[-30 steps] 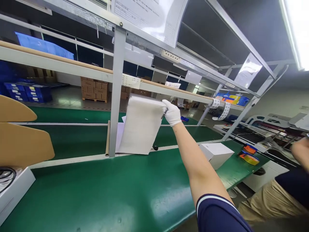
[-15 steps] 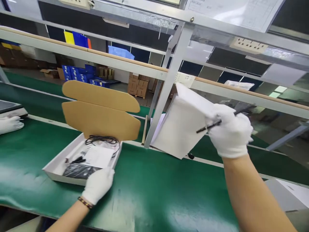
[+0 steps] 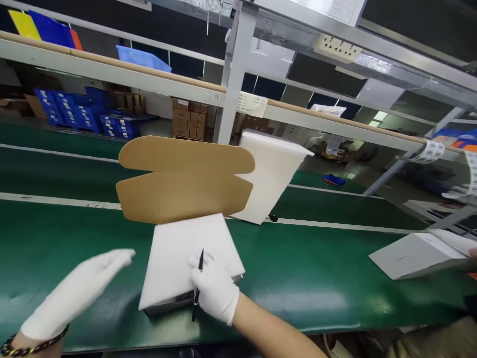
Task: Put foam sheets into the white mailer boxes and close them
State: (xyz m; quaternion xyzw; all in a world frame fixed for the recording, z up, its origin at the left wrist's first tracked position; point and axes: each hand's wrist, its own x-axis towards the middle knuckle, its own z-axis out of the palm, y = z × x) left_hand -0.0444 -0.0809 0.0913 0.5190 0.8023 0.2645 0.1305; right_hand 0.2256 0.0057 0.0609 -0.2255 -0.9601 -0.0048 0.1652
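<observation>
An open carton (image 3: 175, 304) with a brown cardboard lid (image 3: 184, 179) standing up sits on the green belt (image 3: 305, 268) in front of me. A white foam sheet (image 3: 182, 253) lies across the top of it. My right hand (image 3: 214, 288), in a white glove, presses on the sheet's near right part and holds a black pen (image 3: 197, 286) between its fingers. My left hand (image 3: 76, 293), also gloved, hovers open and blurred to the left of the carton, touching nothing. A stack of white foam sheets (image 3: 270, 174) leans against the frame post behind the carton.
A closed white box (image 3: 415, 254) lies on the belt at the right, with another person's gloved hand (image 3: 456, 193) above it. A grey metal post (image 3: 231, 74) and shelf rail (image 3: 112, 74) stand behind. Blue crates (image 3: 74, 114) and brown cartons (image 3: 190, 119) are stacked in the background.
My right hand has brought a foam sheet down from the leaning stack and laid it over the carton. My left hand let go of the carton's edge and moved left. The view swung right.
</observation>
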